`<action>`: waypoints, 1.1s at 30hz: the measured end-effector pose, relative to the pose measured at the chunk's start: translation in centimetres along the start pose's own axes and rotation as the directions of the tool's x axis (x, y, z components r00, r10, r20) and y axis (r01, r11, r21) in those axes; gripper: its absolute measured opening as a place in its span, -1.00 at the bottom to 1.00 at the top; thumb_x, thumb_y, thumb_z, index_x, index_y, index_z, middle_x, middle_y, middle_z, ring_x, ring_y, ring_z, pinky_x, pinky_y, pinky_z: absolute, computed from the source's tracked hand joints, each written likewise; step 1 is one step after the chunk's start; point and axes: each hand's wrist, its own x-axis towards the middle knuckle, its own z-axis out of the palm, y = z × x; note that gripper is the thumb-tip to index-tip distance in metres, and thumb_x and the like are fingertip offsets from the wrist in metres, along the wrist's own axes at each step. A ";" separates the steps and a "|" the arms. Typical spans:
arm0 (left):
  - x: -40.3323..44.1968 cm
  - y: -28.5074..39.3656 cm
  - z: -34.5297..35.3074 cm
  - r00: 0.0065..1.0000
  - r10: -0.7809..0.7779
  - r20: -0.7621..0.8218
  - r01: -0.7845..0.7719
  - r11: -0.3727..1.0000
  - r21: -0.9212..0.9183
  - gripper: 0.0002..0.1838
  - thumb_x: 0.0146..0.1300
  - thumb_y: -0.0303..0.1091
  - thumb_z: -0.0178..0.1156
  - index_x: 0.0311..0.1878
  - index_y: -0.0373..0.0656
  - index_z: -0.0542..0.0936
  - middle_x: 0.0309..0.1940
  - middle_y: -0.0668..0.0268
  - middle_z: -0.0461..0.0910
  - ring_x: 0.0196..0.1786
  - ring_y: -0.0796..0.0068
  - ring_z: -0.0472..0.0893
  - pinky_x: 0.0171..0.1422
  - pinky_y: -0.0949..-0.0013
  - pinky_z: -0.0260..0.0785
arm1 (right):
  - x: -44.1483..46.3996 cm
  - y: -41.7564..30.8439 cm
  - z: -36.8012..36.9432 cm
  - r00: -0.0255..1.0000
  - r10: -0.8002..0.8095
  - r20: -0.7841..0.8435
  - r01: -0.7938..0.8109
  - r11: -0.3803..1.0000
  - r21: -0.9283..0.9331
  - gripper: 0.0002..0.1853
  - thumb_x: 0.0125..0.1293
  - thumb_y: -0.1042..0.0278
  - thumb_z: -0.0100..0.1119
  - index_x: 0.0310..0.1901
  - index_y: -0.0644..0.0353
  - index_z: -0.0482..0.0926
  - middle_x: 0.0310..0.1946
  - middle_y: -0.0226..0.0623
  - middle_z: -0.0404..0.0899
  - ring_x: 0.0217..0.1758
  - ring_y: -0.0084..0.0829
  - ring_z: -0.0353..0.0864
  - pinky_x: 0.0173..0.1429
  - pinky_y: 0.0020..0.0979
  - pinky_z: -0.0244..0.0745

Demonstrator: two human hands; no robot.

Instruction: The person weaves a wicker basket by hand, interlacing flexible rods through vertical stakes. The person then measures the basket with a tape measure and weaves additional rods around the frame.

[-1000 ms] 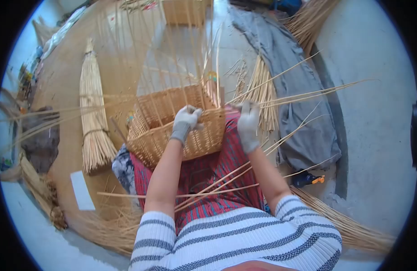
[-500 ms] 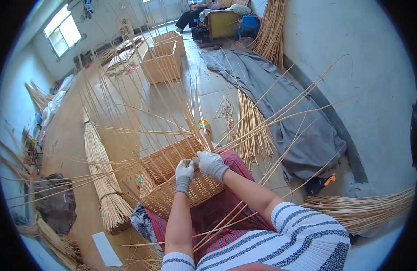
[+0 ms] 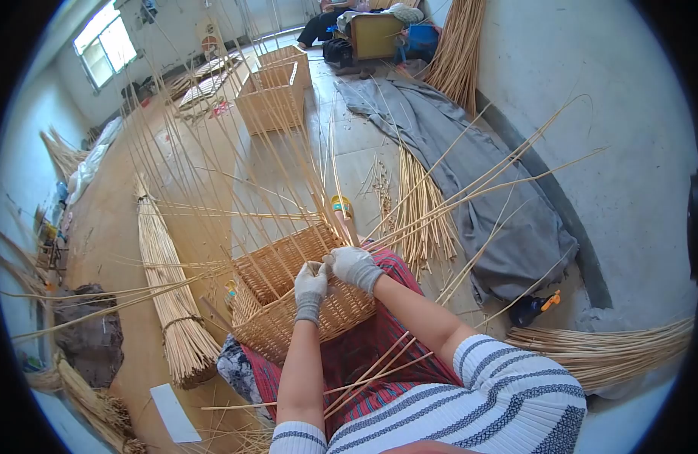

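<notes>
A half-woven wicker basket (image 3: 281,329) rests tilted on my lap, with long upright rods rising from its far side. My left hand (image 3: 311,287), in a white-grey glove, is closed at the near rim, its fingertips pinching a wicker rod. Right beside it, my right hand (image 3: 353,268), gloved the same way, is closed on a wicker rod at the rim's right part. The fingertips of both hands nearly meet. Loose rods (image 3: 470,200) fan out to the right from beside my right hand. The exact strand under the fingers is mostly hidden.
A tied rod bundle (image 3: 164,295) lies to the left, with a white strip (image 3: 175,413) near it. Ahead stand wooden boxes (image 3: 269,106). Grey cloth (image 3: 470,204) covers a heap at right, beside cut rods (image 3: 425,212). A person (image 3: 319,29) sits at the back.
Both hands stay at the rim with only slight finger shifts. The view and the basket have moved a little; the long rods sway slightly.
</notes>
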 end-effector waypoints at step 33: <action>-4.4 -1.7 -4.0 0.925 0.197 -0.325 -0.298 0.906 -0.301 -0.59 0.34 -0.45 0.18 0.23 -0.20 0.39 -0.09 0.13 0.55 -0.29 0.42 0.63 -0.28 0.40 0.58 | 1.9 1.1 0.5 0.994 -0.098 0.038 0.099 0.995 -0.009 -0.49 0.41 -0.12 -0.14 -0.09 0.13 0.66 -0.07 -0.05 0.65 0.01 -0.04 0.64 0.13 -0.07 0.48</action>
